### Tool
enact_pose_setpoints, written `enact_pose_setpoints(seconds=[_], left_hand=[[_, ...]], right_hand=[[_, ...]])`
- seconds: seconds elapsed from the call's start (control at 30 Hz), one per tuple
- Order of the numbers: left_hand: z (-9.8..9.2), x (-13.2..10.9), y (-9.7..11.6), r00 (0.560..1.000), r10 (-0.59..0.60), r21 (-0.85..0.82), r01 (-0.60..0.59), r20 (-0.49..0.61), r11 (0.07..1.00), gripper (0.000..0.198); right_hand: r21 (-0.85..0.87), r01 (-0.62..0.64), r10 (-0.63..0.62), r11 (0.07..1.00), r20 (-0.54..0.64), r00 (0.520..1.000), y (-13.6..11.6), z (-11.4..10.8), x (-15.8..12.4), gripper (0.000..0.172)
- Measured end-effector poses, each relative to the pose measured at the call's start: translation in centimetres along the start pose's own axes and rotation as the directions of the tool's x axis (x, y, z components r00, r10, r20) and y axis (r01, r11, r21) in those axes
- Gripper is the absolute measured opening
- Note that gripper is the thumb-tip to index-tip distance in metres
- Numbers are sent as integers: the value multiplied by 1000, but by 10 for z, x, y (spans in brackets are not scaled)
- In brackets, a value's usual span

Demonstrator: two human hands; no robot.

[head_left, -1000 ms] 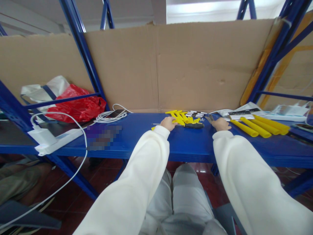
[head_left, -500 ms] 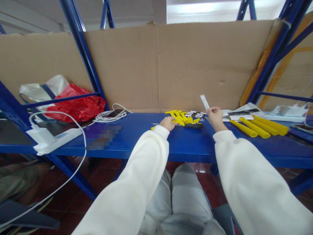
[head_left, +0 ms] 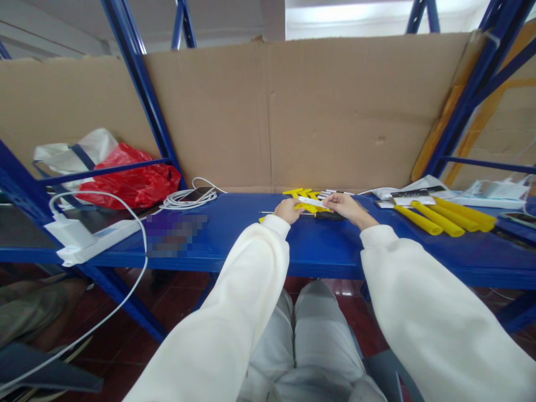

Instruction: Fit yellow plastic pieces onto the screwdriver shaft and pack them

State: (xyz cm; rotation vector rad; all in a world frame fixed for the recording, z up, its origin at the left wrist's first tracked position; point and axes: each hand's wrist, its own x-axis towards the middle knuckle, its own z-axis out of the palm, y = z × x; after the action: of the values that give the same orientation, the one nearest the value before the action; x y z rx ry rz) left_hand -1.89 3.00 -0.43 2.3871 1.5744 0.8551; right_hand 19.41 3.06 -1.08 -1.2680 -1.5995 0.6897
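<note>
My left hand [head_left: 288, 211] is closed low over the blue table, with a yellow plastic piece [head_left: 300, 206] at its fingertips. My right hand [head_left: 344, 205] pinches one end of a flat white strip [head_left: 310, 201]. The strip lies across to the left hand's fingers, above the yellow piece; whether they touch is too small to tell. Just behind the hands are more yellow pieces [head_left: 292, 191] and several black-and-white pieces [head_left: 330, 193]. A dark-handled screwdriver [head_left: 329, 215] lies under the right hand, partly hidden.
Several yellow tubes [head_left: 446, 220] lie to the right beside white packaging [head_left: 427, 186]. At the left are a coiled white cable [head_left: 188, 198], a power strip [head_left: 104, 240] and a red bag [head_left: 132, 176]. Cardboard [head_left: 326, 111] stands along the back.
My right hand has moved left with the white strip, bringing it from upright down to nearly flat beside the left hand. The left hand has stayed in place.
</note>
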Motion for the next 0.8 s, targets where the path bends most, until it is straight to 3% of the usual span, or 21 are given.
enact_pose_setpoints(seconds=[0.07, 0.2, 0.4, 0.6, 0.8], left_hand=[[2, 1, -1, 1000, 6, -6, -6, -19, 1000, 32], [6, 3, -3, 998, 21, -26, -23, -59, 999, 33], [9, 4, -3, 987, 105, -46, -112, -122, 993, 33], [9, 3, -4, 979, 151, -37, -158, -137, 987, 34], [10, 2, -4, 970, 208, -8, -211, -123, 978, 34]], right_hand=[[15, -14, 14, 1000, 4, 1000, -5, 2, -3, 10], [21, -49, 48, 999, 47, 998, -14, 9, -9, 20], [49, -92, 88, 995, 74, 993, -24, 15, -16, 19], [91, -133, 135, 987, -13, 991, -34, 14, -21, 26], [101, -165, 155, 981, 102, 983, -31, 16, -22, 20]])
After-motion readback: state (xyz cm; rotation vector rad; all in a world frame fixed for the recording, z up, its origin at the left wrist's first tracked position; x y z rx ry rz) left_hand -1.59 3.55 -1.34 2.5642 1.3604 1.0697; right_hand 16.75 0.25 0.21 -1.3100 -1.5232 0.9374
